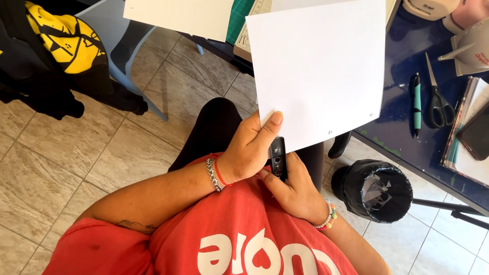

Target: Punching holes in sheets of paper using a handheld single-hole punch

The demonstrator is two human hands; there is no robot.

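Over the lap, the left hand (249, 153) pinches the white paper sheet (318, 71) by its lower corner, thumb flat on top. At its four o'clock, the right hand (295, 191) grips a small black hole punch (278, 158), fingers curled shut around it.

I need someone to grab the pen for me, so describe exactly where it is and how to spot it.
Look at the dark blue table on the right. Near its front edge, right of the white sheet of paper, lies the pen, just left of the black-handled scissors. It is slim, teal with black ends.
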